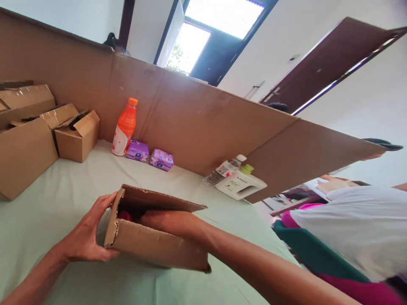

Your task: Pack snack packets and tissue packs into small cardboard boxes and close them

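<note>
In the head view, an open cardboard box lies tilted on the pale green cloth, its opening facing up toward me. My left hand grips the box's left end, fingers at the far corner and thumb along the near edge. My right hand reaches down into the box from the right, and its fingers are hidden inside. Just left of that hand, a bit of a red thing shows in the box; its kind is too hidden to tell. Whether the right hand touches it cannot be seen.
Several cardboard boxes stand at the left. Along the cardboard wall are an orange drink bottle, two purple packs, a clear bottle and a white jug. A person in a white shirt is at the right.
</note>
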A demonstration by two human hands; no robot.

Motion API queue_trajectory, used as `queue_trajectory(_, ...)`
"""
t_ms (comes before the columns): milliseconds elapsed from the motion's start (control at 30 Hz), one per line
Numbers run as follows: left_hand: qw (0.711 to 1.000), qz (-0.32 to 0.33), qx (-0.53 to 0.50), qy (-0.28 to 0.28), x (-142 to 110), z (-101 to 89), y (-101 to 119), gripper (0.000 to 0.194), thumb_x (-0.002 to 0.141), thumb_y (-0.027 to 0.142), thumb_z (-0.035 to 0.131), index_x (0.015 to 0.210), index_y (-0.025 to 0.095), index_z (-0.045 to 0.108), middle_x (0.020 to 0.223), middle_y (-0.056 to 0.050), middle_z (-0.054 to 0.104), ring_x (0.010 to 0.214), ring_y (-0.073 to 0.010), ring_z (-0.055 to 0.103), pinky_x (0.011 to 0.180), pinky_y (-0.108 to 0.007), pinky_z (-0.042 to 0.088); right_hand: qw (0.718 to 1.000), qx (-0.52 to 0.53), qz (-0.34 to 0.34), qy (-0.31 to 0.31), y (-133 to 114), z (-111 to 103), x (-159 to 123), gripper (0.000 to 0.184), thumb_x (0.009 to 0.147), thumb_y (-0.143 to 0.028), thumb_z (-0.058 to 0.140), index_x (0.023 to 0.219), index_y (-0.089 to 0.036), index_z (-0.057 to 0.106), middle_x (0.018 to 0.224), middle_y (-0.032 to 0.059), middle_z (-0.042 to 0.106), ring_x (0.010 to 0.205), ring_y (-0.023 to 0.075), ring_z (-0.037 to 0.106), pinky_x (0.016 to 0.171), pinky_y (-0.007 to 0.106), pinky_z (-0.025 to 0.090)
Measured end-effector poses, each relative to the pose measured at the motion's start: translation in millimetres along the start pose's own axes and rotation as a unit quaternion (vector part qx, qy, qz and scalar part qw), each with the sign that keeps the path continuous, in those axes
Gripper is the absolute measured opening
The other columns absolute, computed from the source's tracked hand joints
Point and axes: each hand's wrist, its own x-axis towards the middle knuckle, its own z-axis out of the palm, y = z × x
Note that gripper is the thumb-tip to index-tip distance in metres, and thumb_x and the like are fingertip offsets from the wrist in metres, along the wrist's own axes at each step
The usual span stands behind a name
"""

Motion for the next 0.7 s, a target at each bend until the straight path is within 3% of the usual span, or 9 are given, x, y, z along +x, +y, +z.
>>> queue_trajectory(100, 1.0, 0.002, 0.004, 0.001, 0.2, 0.9, -0.7, 0.113, 0.062, 0.016, 0.075, 0.157, 0.039, 0.019, 0.157, -0.008, 0.036, 0.145, -0.0368, 0.039, 0.119, -0.058, 0.035, 0.996, 0.038, -0.013, -0.079, 4.6, -4.6, -4.4, 0.028, 0.088, -0.01, 0.054, 0.092, -0.026, 0.077, 0.104, -0.0005, 0.079, 0.091, 0.0183, 0.071, 0.075, 0.026, 0.05)
queue_trajectory(200, 1.0, 0.004, 0.007, -0.003, 0.3, 0.3, 0.0, 0.112, 0.064, 0.02, 0.078, 0.157, 0.04, 0.019, 0.157, -0.008, 0.037, 0.145, -0.037, 0.039, 0.118, -0.058, 0.037, 0.998, 0.011, -0.042, -0.048, 10.5, -17.5, -28.9, 0.027, 0.091, -0.015, 0.057, 0.109, -0.024, 0.075, 0.114, 0.0032, 0.076, 0.101, 0.0219, 0.07, 0.086, 0.031, 0.052)
queue_trajectory(333, 1.0, 0.003, 0.017, -0.001, 1.3, -4.8, -0.3, 0.109, 0.068, 0.026, 0.079, 0.158, 0.041, 0.019, 0.158, -0.008, 0.037, 0.145, -0.0372, 0.04, 0.118, -0.059, 0.038, 0.992, -0.096, 0.027, 0.082, 25.0, -17.2, -70.9, 0.021, 0.093, -0.022, 0.057, 0.104, -0.022, 0.075, 0.103, 0.0076, 0.077, 0.092, 0.0257, 0.072, 0.082, 0.037, 0.054)
queue_trajectory(400, 1.0, -0.001, 0.025, 0.006, 2.3, -8.4, -2.3, 0.107, 0.069, 0.029, 0.08, 0.158, 0.041, 0.021, 0.159, -0.008, 0.036, 0.145, -0.0386, 0.04, 0.117, -0.06, 0.038, 0.978, -0.092, 0.017, 0.184, 33.6, -6.6, -87.6, 0.021, 0.095, -0.026, 0.056, 0.105, -0.024, 0.075, 0.105, 0.0082, 0.077, 0.096, 0.026, 0.072, 0.086, 0.04, 0.054)
queue_trajectory(567, 0.999, -0.026, 0.04, 0.01, -2.0, -12.1, -5.6, 0.103, 0.075, 0.043, 0.079, 0.159, 0.04, 0.018, 0.164, -0.009, 0.031, 0.144, -0.0399, 0.042, 0.115, -0.06, 0.04, 0.89, -0.047, 0.01, 0.453, 44.7, 34.7, -114.5, 0.018, 0.099, -0.032, 0.054, 0.099, -0.027, 0.071, 0.123, 0.0086, 0.072, 0.115, 0.0278, 0.067, 0.095, 0.046, 0.055)
queue_trajectory(633, 0.998, -0.021, 0.046, 0.029, -7.0, -8.6, -0.7, 0.101, 0.078, 0.051, 0.076, 0.16, 0.039, 0.017, 0.167, -0.009, 0.024, 0.148, -0.041, 0.035, 0.117, -0.061, 0.036, 0.862, -0.028, 0.024, 0.506, 45.2, 52.6, -120.3, 0.016, 0.097, -0.032, 0.057, 0.107, -0.027, 0.068, 0.131, 0.0109, 0.068, 0.119, 0.0281, 0.066, 0.095, 0.046, 0.057)
queue_trajectory(700, 0.996, 0.003, 0.057, 0.071, -11.5, -2.2, 8.6, 0.097, 0.081, 0.054, 0.073, 0.159, 0.037, 0.019, 0.168, -0.009, 0.02, 0.152, -0.041, 0.024, 0.121, -0.062, 0.029, 0.86, -0.005, 0.019, 0.51, 45.3, 68.6, -122.1, 0.024, 0.097, -0.032, 0.058, 0.119, -0.027, 0.064, 0.136, 0.0129, 0.064, 0.123, 0.0277, 0.064, 0.096, 0.044, 0.058)
